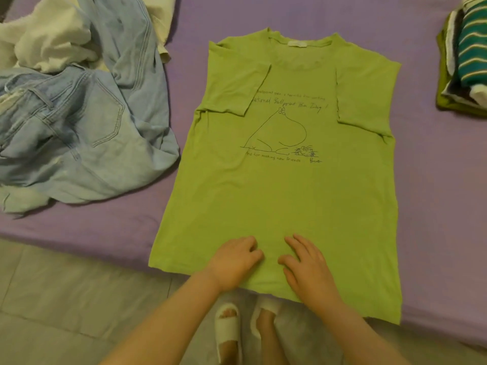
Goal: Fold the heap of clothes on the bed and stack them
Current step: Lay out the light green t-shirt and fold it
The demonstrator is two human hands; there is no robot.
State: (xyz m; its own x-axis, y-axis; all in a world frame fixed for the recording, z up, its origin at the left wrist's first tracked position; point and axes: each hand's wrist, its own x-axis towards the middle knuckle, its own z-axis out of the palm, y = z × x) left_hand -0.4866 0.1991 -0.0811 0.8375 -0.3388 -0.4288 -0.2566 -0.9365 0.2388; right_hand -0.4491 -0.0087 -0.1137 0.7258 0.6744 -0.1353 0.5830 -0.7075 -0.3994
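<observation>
Fingers of the left hand (234,262) curl loosely and those of the right hand (307,264) lie nearly straight, both pressing the green T-shirt's (284,196) lower hem. It lies flat on the purple bed (434,180), sleeves folded inward.

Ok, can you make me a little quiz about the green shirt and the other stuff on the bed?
1. True or false: both sleeves of the green T-shirt are folded in over its front.
2. Which lies left of the T-shirt? A) light blue jeans B) a red towel C) a pillow
3. Fill in: the left hand and right hand rest near the shirt's bottom ____.

Key: 1 true. 2 A; the folded stack with the striped top sits on the right, on the purple sheet. 3 hem.
</observation>
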